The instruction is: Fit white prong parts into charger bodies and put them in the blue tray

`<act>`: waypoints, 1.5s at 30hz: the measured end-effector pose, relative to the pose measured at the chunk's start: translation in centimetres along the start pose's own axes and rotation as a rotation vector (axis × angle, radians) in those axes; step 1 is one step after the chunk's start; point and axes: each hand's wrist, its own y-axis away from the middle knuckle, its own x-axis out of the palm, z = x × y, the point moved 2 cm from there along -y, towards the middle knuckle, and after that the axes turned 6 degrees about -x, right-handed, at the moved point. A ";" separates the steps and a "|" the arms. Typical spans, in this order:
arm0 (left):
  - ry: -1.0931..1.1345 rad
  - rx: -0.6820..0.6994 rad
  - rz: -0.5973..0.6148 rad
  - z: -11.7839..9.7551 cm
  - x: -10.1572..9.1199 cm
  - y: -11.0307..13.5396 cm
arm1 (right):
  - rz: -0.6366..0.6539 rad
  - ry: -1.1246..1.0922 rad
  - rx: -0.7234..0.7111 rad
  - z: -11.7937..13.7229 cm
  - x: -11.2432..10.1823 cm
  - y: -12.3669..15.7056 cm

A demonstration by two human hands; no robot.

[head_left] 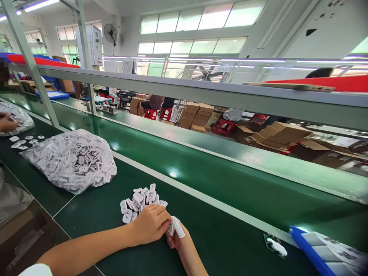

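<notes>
From the head camera, the left hand (148, 225) lies curled on the green belt (201, 245), its fingers (159, 218) clenched against the right hand (179, 239). Whether they grip anything I cannot tell. The right hand's fingers (170, 240) pinch a white plastic piece (171, 229) upright between the two hands, and one of them wears a white finger cot (178, 227). Just beyond the hands, a loose pile of white pieces (140, 201) sits on the belt, touching the left hand. Farther left lies a clear bag of white pieces (69, 161), with a few loose pieces (23, 141) beyond it. At the far left edge, a co-worker's hand (6, 122) rests on another clear bag (18, 119). To the lower right are a blue tray (324, 253) and a small clear pack (275, 246). Past the rail (201, 88), cartons (195, 115) and red stools (151, 114) stand on the floor.
</notes>
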 end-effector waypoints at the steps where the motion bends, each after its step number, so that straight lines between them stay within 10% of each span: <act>1: 0.008 -0.006 0.002 0.0 -0.1 0.0 | 0.005 0.004 0.007 -0.2 0.0 -0.2; 45: 0.094 -0.114 0.050 -0.2 -0.8 -0.2 | 0.056 0.083 0.027 0.6 0.4 -0.3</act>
